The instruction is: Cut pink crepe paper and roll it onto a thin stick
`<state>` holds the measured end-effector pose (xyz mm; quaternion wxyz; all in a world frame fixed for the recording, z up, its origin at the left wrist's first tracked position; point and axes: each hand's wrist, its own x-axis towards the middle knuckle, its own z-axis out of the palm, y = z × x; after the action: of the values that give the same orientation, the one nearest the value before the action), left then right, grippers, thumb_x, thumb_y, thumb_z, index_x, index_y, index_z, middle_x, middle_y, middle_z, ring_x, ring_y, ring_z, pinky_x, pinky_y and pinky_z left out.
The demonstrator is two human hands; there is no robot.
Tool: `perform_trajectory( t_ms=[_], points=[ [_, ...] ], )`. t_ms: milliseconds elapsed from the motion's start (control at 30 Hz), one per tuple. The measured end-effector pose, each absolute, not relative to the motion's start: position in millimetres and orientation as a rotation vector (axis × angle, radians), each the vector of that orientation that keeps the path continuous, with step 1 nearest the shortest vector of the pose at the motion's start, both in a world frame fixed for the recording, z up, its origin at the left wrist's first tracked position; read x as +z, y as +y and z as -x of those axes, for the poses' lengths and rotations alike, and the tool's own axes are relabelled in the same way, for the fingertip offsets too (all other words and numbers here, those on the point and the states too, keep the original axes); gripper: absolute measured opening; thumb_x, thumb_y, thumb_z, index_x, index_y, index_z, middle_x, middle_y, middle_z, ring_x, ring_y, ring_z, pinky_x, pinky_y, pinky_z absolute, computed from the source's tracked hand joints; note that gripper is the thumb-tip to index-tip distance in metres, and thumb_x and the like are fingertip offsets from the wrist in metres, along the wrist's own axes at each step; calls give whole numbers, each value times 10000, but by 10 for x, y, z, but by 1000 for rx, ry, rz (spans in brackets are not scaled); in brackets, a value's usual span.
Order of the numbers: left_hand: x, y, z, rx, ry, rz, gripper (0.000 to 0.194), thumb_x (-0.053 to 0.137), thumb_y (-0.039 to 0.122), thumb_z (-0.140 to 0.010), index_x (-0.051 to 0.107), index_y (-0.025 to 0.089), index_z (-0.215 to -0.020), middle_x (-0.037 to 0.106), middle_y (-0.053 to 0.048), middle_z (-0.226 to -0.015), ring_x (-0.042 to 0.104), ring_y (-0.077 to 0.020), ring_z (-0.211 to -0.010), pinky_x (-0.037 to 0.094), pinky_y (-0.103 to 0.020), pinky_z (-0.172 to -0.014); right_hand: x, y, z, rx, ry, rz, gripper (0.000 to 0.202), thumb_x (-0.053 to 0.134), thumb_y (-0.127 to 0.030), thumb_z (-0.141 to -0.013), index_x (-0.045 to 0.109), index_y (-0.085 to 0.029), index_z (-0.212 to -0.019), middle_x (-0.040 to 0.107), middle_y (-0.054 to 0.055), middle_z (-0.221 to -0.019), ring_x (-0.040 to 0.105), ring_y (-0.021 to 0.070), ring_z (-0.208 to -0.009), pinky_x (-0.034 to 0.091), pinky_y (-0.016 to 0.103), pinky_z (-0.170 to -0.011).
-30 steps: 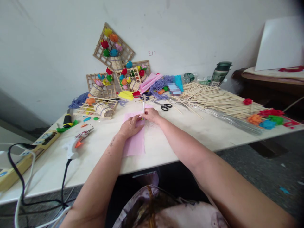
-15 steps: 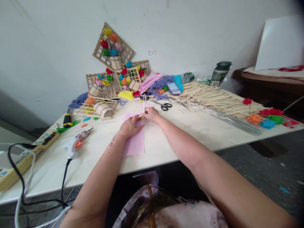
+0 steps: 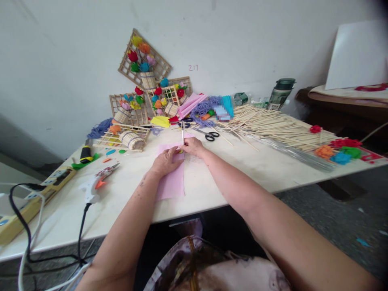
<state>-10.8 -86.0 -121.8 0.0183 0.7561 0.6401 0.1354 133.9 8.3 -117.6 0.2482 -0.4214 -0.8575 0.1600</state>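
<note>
Hardly anything moved between the earlier frames and this one: your two hands stayed together over the pink sheet (image 3: 171, 178), and only the thin pale stick (image 3: 182, 135) tipped a hair, its top leaning a touch more to the left than it had half a second before. Your right hand (image 3: 192, 146) was closed around the lower end of that stick, holding it nearly upright with its long axis running up and away from you toward the wall. Your left hand (image 3: 165, 161) lay flat on the sheet, fingers curled in and pinching something small at the base of the stick; whether it gripped the sheet's edge or a little yellow-green bit there, you could not tell from this angle. The stick stood just beside your left fingertips, so both hands met at its foot, the right one carrying it. Black scissors (image 3: 208, 135) lay near, just past your right hand, and the glue gun (image 3: 95, 184) sat well apart to your left on the table (image 3: 242, 173).
</note>
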Motion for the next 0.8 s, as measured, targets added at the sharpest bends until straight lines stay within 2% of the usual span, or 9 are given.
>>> perform_trajectory(
  t_ms=[367, 600, 800],
  points=[
    [-1223, -855, 106, 454, 1966, -2332, 588, 489, 451, -770, 338, 205, -1283, 563, -29, -1227, 444, -260, -1164, 391, -410, -927, -1145, 75, -1353, 441, -2304, 1154, 327, 486, -430, -781, 687, -178, -838, 676, 38, -786, 574, 141, -725, 357, 216, -601],
    [-1267, -828, 139, 545, 1942, -2337, 602, 513, 470, -756, 342, 217, -1274, 583, -37, -1197, 456, -243, -1154, 396, -393, -918, -1156, 62, -1337, 472, -2302, 1089, 319, 527, -442, -747, 694, -182, -827, 671, 27, -749, 568, 133, -684, 344, 216, -577],
    [-1312, -800, 176, 570, 1945, -2316, 603, 466, 437, -794, 300, 187, -1318, 576, -46, -1207, 440, -238, -1169, 380, -404, -940, -1171, 61, -1347, 519, -2330, 1050, 322, 527, -448, -746, 692, -184, -828, 671, 18, -742, 572, 128, -686, 343, 208, -570]
  ],
)
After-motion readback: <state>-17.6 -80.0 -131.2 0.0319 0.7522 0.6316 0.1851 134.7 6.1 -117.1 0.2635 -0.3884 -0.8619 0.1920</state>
